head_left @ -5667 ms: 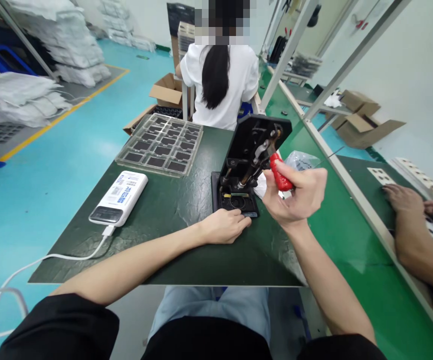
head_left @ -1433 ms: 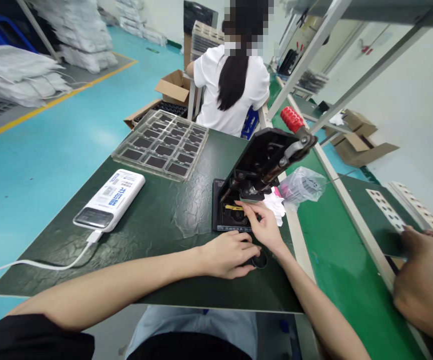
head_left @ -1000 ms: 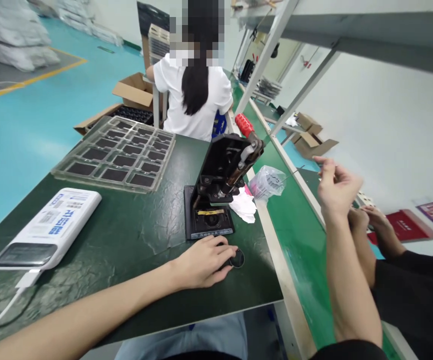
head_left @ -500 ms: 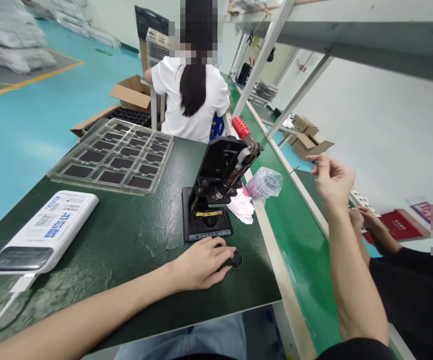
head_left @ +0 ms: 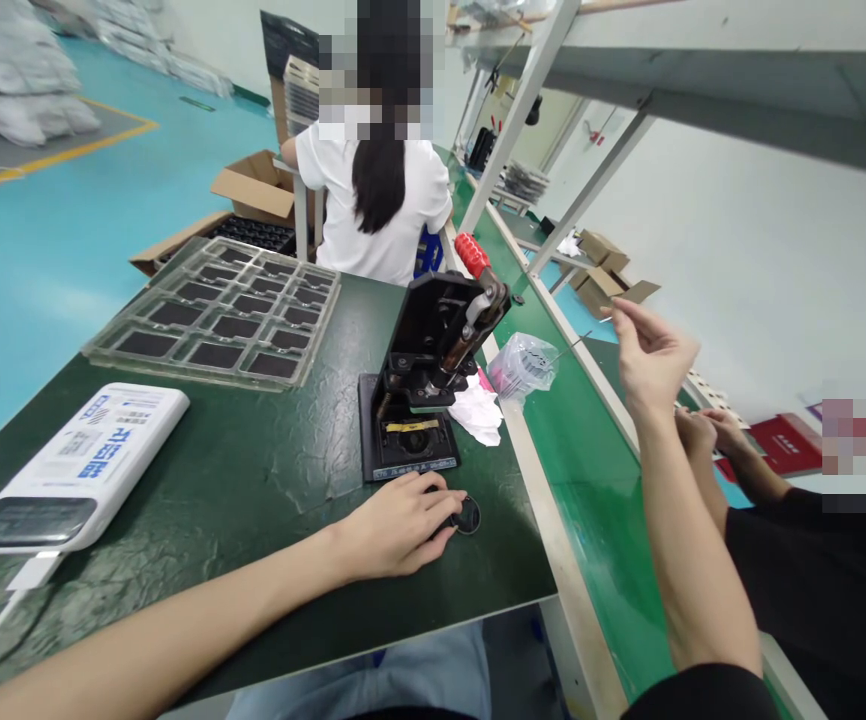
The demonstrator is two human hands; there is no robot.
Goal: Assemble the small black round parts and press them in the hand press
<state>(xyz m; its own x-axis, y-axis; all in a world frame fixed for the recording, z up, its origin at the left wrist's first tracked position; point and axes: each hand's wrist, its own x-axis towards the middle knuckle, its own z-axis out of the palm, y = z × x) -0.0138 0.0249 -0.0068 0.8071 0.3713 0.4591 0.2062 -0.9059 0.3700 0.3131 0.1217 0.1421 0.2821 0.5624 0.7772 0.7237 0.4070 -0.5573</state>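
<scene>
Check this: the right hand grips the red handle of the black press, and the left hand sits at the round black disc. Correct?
No: the head view shows the right hand raised, apart from the red handle of the black press. The left hand does sit at the round black disc.

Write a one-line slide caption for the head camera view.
Left hand on a black disc beside an open black press; right hand raised.

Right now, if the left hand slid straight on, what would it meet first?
The round black disc at the fingertips of the left hand; they seem to touch it, though depth is unclear.
</scene>
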